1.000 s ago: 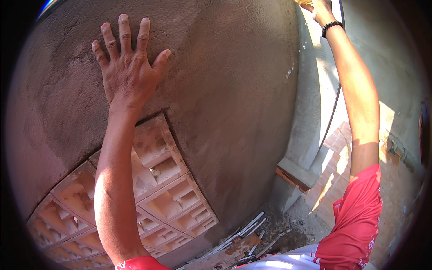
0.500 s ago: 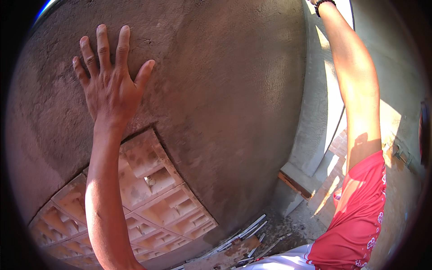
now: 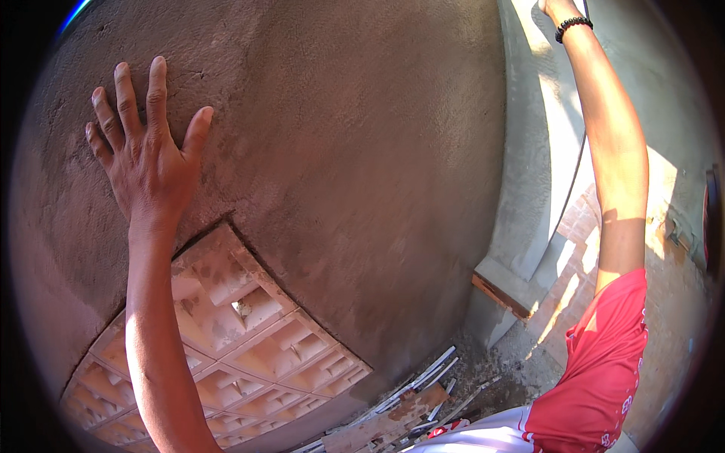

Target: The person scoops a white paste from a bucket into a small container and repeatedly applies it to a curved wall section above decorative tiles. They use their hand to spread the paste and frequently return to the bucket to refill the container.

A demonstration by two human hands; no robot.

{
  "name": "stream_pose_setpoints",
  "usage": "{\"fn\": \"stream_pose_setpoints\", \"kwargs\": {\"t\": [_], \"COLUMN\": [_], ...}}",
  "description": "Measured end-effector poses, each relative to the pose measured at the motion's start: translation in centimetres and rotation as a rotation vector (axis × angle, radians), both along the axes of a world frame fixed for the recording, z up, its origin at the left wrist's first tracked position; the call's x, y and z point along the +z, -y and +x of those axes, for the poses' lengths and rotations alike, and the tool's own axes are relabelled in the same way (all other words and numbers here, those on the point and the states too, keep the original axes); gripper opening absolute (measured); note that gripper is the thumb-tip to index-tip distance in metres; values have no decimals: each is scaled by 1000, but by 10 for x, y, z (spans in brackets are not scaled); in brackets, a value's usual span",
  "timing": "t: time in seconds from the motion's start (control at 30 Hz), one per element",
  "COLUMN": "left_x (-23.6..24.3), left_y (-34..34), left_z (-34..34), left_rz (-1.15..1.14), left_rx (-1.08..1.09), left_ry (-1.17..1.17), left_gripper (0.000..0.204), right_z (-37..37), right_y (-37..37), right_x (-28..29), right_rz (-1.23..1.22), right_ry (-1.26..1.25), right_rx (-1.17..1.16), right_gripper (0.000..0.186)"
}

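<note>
My left hand (image 3: pixel 151 143) lies spread against the rough grey-brown plastered wall (image 3: pixel 355 166), fingers apart and holding nothing, just above a panel of pale perforated breeze blocks (image 3: pixel 264 343) set into the wall. On the right my arm reaches up, with a dark beaded bracelet (image 3: pixel 574 28) at the wrist. My right hand (image 3: pixel 553 6) is cut off by the upper edge beside a sunlit grey column (image 3: pixel 517 219), so its fingers and anything in them are hidden.
Loose strips and boards (image 3: pixel 419 396) lie on rough ground at the wall's foot. A step with a brown edge (image 3: pixel 500 294) stands at the column's base, beside sunlit brick-coloured paving (image 3: pixel 574 211). A thin dark cable (image 3: pixel 563 211) runs down near my right arm.
My left hand appears lower and farther left on the wall, still spread. The yellow thing earlier in my right hand has left the view, as that hand moved up to the frame's edge.
</note>
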State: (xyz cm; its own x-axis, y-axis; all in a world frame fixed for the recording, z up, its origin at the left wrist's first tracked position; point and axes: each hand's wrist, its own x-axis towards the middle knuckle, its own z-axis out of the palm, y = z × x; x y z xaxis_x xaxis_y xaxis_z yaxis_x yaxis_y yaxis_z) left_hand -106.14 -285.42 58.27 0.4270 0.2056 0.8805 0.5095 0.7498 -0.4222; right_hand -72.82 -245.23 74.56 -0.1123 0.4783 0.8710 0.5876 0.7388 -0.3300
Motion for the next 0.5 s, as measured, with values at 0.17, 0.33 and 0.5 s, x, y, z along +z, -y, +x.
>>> {"fn": "stream_pose_setpoints", "kwargs": {"t": [0.17,0.33,0.5], "left_x": [1,-2,-2], "left_y": [4,1,1], "left_z": [6,9,14], "left_rz": [0,-5,-7], "left_rx": [38,34,28], "left_ry": [21,55,39], "left_gripper": [74,73,72], "right_z": [-6,-11,-17], "right_y": [-8,-17,-22], "right_x": [7,14,0], "right_rz": [-5,-14,-25], "right_ry": [17,34,23], "right_rx": [4,-8,29], "right_gripper": [28,32,36]}}
